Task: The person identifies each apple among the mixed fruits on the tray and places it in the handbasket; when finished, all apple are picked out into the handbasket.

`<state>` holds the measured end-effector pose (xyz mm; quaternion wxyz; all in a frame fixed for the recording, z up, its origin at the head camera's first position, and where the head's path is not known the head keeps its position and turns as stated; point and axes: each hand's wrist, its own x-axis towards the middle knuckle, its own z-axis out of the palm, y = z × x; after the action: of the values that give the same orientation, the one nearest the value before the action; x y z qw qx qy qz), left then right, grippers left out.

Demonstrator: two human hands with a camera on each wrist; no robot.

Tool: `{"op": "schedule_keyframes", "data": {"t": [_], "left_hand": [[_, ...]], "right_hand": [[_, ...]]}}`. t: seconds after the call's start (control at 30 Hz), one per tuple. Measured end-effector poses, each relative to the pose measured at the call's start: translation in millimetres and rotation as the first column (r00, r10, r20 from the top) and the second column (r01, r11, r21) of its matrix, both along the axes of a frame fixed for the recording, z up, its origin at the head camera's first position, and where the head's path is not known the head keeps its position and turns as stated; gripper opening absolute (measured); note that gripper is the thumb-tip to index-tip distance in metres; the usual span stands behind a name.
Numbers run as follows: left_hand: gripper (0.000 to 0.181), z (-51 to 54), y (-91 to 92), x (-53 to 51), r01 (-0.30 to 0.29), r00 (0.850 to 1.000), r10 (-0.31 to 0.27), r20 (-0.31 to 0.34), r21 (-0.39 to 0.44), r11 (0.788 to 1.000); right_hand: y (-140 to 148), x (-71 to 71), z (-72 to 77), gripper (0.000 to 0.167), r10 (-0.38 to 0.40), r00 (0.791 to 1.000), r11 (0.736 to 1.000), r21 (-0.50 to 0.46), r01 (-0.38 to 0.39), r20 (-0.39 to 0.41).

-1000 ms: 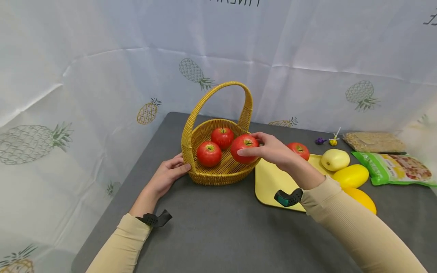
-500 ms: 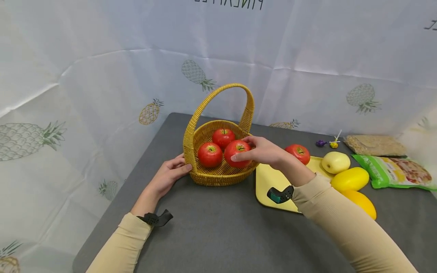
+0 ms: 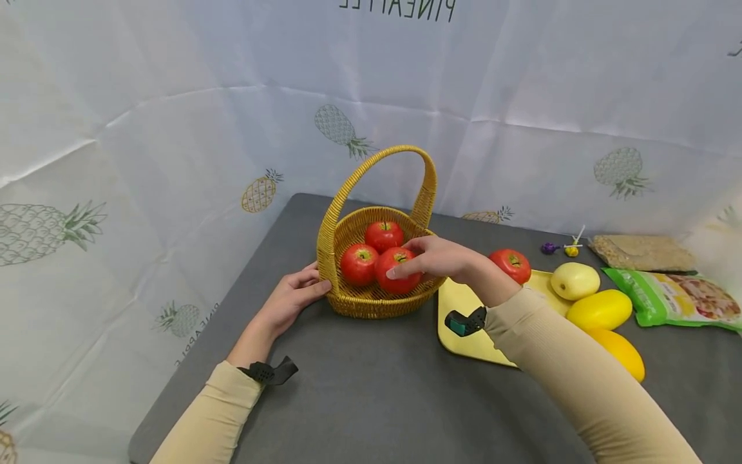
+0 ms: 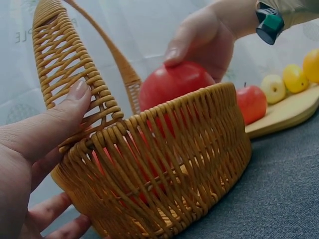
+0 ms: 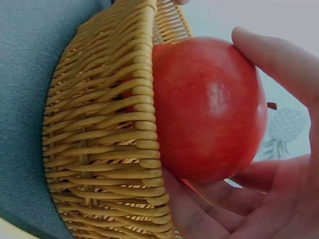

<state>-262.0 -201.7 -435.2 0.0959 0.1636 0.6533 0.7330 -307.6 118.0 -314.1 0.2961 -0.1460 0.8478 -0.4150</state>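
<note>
A yellow wicker basket point(image 3: 382, 308) with a tall arched handle stands on the table. My left hand point(image 3: 292, 298) holds its left side, thumb over the handle's base and fingers round the outer wall. My right hand point(image 3: 442, 259) grips a red apple point(image 5: 209, 109) inside the basket, near the right rim. In the right wrist view the apple's lower part is hidden by the wicker. Two more red apples lie in the basket, a front apple point(image 3: 359, 264) and a back apple point(image 3: 384, 236). Whether the gripped apple touches the basket's floor I cannot tell.
Right of the basket lies a yellow tray point(image 3: 472, 335) with another red apple point(image 3: 510, 265) at its back edge. A pale yellow fruit point(image 3: 575, 281), a yellow fruit point(image 3: 599, 310) and an orange-yellow fruit point(image 3: 620, 353) are farther right. Beyond them lies a green food packet point(image 3: 678, 298).
My right hand has moved left and down with the apple, from the basket's right rim to beside the front apple. The left hand keeps its hold on the basket.
</note>
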Motion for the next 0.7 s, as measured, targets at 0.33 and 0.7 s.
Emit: {"op": "schedule_keyframes", "data": {"t": [0.33,0.7], "left_hand": [[0.010,-0.3,2.1,-1.4,0.002,1.000,-0.002,-0.010,-0.001,1.000],[0.011,-1.0,-0.3,-0.9,0.000,1.000,0.000,-0.006,-0.014,1.000]], "right_hand": [[-6.7,-8.9,-2.3,0.064,0.010,1.000,1.000,0.025,-0.010,-0.016],[-18.2,-19.7,0.1,0.078,0.064,0.998,0.992,0.107,-0.061,-0.023]]}}
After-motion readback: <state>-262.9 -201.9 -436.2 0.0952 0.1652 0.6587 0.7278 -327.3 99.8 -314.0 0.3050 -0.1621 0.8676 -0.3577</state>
